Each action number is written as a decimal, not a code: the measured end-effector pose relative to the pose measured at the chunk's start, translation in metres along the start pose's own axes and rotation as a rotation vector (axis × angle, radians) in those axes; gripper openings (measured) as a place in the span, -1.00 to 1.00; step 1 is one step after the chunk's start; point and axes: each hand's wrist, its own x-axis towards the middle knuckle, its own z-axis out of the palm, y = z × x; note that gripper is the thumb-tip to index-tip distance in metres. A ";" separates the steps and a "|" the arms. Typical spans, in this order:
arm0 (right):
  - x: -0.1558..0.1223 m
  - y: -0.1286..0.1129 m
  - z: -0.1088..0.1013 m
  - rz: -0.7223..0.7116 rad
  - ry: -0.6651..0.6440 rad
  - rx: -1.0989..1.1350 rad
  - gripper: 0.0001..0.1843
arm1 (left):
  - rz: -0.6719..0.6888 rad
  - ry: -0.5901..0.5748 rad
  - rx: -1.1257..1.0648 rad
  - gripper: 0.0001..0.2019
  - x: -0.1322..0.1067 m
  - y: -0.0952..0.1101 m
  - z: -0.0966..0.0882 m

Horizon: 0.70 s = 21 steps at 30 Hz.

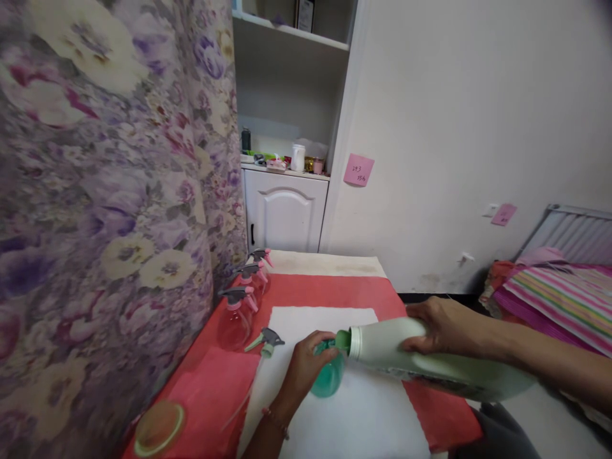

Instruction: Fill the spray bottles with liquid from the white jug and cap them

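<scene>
My left hand (310,358) is wrapped round the neck of a small green see-through bottle (327,380) standing on a white sheet. A large pale green jug (396,347) lies tilted in my right hand (442,326), which grips it from above. Its green spout (343,340) meets the small bottle's mouth; whether liquid is flowing I cannot make out. Left of my left hand, a grey and green spray head (268,341) rests near the sheet's edge, its thin tube trailing toward me. Several pink spray bottles (234,325) with grey triggers stand in a row at the table's left edge.
A round cap-like lid (159,428) sits at the near left of the red-covered table (329,290). The flowered curtain (119,191) hangs close along the left side. Behind the table stands a white cabinet (289,210). A bed with a striped cover (564,296) is at right.
</scene>
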 end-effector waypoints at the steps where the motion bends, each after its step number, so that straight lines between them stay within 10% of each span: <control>1: 0.000 -0.001 -0.001 0.001 -0.003 0.000 -0.55 | 0.001 -0.003 0.000 -0.79 0.000 0.000 0.000; 21: 0.001 0.001 0.001 0.000 0.008 -0.017 -0.54 | -0.003 0.012 -0.010 -0.77 0.001 -0.004 -0.001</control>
